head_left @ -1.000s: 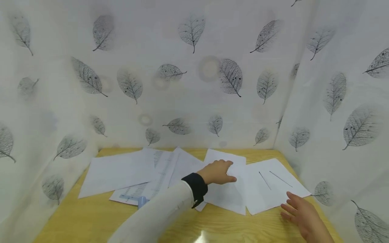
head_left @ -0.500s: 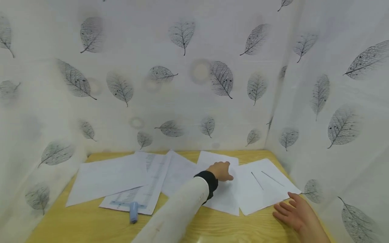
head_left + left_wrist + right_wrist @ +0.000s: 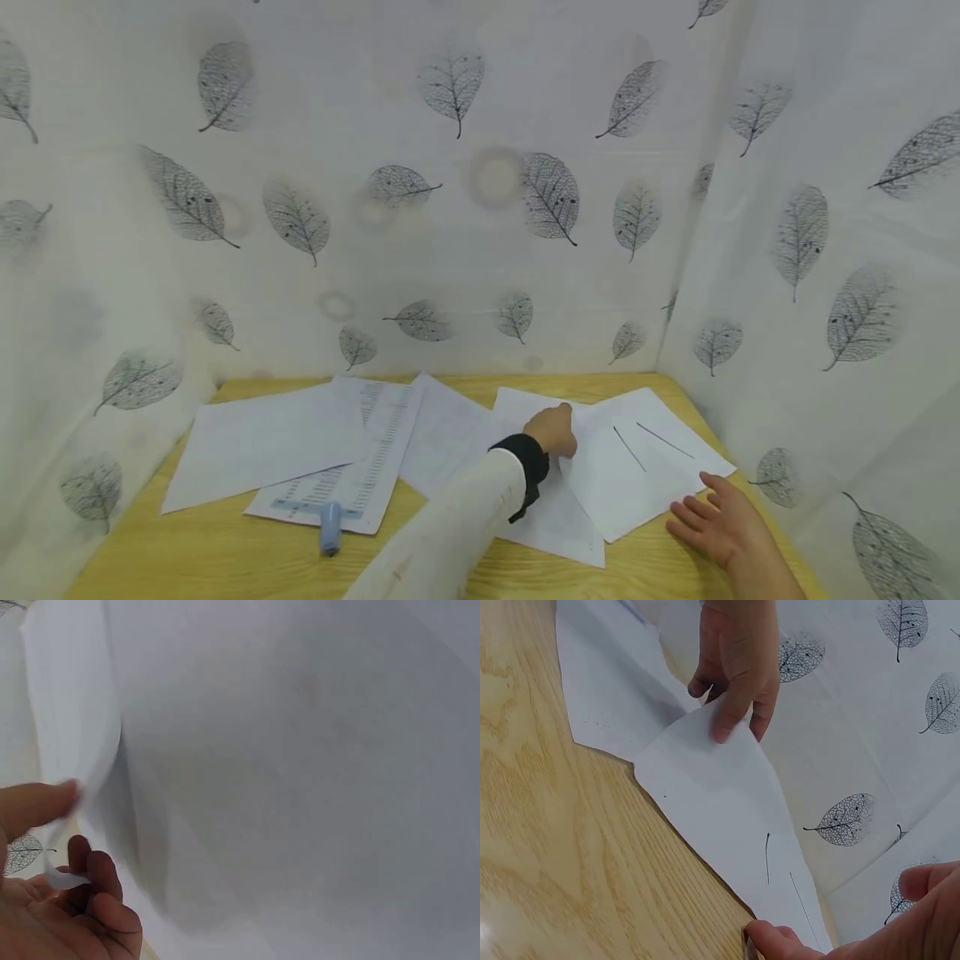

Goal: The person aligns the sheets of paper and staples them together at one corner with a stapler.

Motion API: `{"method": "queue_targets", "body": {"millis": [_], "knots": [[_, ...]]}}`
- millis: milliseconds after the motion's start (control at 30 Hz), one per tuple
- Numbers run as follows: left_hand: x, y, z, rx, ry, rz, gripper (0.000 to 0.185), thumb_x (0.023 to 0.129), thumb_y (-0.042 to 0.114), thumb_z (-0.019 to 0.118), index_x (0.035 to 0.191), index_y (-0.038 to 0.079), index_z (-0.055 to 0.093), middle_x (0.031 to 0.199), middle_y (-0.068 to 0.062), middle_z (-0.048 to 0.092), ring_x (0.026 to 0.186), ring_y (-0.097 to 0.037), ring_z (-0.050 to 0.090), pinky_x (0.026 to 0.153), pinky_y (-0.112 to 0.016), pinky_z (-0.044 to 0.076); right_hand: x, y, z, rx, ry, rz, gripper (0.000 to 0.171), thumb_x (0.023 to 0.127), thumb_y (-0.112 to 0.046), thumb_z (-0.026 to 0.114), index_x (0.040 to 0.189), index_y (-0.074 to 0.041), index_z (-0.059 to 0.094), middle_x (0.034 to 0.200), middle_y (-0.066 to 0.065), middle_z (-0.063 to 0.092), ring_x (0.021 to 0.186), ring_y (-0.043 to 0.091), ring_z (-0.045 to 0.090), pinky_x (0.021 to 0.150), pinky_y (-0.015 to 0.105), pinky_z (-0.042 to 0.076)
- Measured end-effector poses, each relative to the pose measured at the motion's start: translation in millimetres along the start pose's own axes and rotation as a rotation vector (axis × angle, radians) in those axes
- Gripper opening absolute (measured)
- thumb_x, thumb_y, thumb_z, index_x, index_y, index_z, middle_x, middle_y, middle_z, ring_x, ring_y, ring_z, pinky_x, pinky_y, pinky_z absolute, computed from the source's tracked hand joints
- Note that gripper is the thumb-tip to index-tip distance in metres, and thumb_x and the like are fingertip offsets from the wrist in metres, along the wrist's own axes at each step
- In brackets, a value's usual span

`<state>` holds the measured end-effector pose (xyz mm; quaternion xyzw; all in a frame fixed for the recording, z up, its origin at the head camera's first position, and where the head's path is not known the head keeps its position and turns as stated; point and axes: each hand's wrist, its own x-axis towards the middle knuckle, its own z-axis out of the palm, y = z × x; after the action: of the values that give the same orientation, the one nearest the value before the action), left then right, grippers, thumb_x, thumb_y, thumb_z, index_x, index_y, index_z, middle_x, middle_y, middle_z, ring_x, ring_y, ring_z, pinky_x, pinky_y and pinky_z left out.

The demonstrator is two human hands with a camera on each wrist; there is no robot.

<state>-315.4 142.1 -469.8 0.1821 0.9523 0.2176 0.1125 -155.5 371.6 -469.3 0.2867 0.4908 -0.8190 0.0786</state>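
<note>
My left hand pinches the left edge of a white sheet with two dark lines. In the left wrist view that lifted edge curls up between the thumb and the bent fingers. The right wrist view also shows the left hand at the raised end of the sheet. A plain white sheet lies below it, partly covered by the left arm. My right hand is held palm up with loose fingers, close to the lined sheet's near right side, and holds nothing.
To the left are another pale sheet, a sheet printed with columns and a blank sheet, overlapping. A small light-blue cylinder lies at the printed sheet's near edge. Leaf-patterned curtains enclose the wooden table.
My left hand has moved onto the lined sheet's left edge and gripped it, lifting it. The plain sheet below has shifted nearer to me. The right hand stays about in place; the head view swung right.
</note>
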Motion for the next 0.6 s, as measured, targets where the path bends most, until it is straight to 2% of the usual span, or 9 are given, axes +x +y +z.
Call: {"method": "queue_targets", "body": {"millis": [133, 233, 367, 467, 500, 600], "knots": [[-2.0, 3.9, -3.5, -0.214, 0.051, 0.022, 0.043, 0.090, 0.016, 0.067, 0.131, 0.006, 0.061, 0.115, -0.008, 0.070, 0.081, -0.016, 0.057, 0.074, -0.032, 0.053, 2, 3, 0, -0.062, 0.012, -0.019, 0.096, 0.107, -0.045, 0.035, 0.147, 0.001, -0.039, 0.164, 0.029, -0.022, 0.156, 0.045, 0.005, 0.119, 0.058, 0.030], [-1.3, 6.5, -4.2, -0.350, 0.091, 0.057, 0.035, 0.088, 0.003, 0.060, 0.123, 0.005, 0.062, 0.113, -0.009, 0.068, 0.075, -0.017, 0.057, 0.062, -0.032, 0.051, 2, 5, -1, -0.115, 0.013, -0.038, 0.095, 0.107, -0.043, 0.036, 0.148, 0.005, -0.036, 0.164, 0.030, -0.019, 0.155, 0.045, 0.006, 0.116, 0.057, 0.036], [-5.9, 10.1, -8.9, -0.493, 0.120, 0.071, 0.034, 0.085, -0.006, 0.056, 0.116, 0.006, 0.062, 0.109, -0.007, 0.066, 0.076, -0.016, 0.056, 0.054, -0.029, 0.049, 5, 8, -2, -0.163, 0.034, -0.057, 0.095, 0.107, -0.042, 0.038, 0.150, 0.007, -0.031, 0.165, 0.032, -0.015, 0.152, 0.045, 0.014, 0.111, 0.052, 0.045], [-16.2, 12.1, -16.2, -0.593, 0.142, 0.063, 0.029, 0.086, -0.005, 0.057, 0.113, 0.006, 0.062, 0.109, -0.007, 0.065, 0.081, -0.016, 0.058, 0.053, -0.029, 0.050, 7, 9, -1, -0.177, 0.048, -0.070, 0.103, 0.105, -0.049, 0.044, 0.151, 0.008, -0.028, 0.164, 0.035, -0.011, 0.145, 0.044, 0.027, 0.108, 0.050, 0.048], [-21.0, 12.5, -19.2, -0.633, 0.147, 0.060, 0.027, 0.087, -0.005, 0.057, 0.111, 0.006, 0.062, 0.108, -0.008, 0.064, 0.081, -0.017, 0.059, 0.052, -0.030, 0.050, 8, 9, 0, -0.181, 0.043, -0.072, 0.105, 0.105, -0.051, 0.045, 0.151, 0.009, -0.028, 0.164, 0.036, -0.009, 0.140, 0.042, 0.035, 0.108, 0.050, 0.048], [-34.4, 11.9, -25.7, -0.767, 0.146, 0.056, 0.020, 0.090, -0.003, 0.062, 0.108, 0.006, 0.060, 0.108, -0.009, 0.062, 0.082, -0.019, 0.062, 0.053, -0.031, 0.053, 13, 9, 2, -0.190, -0.007, -0.094, 0.104, 0.105, -0.054, 0.044, 0.154, 0.007, -0.023, 0.164, 0.035, 0.005, 0.120, 0.025, 0.056, 0.103, 0.045, 0.052]]}}
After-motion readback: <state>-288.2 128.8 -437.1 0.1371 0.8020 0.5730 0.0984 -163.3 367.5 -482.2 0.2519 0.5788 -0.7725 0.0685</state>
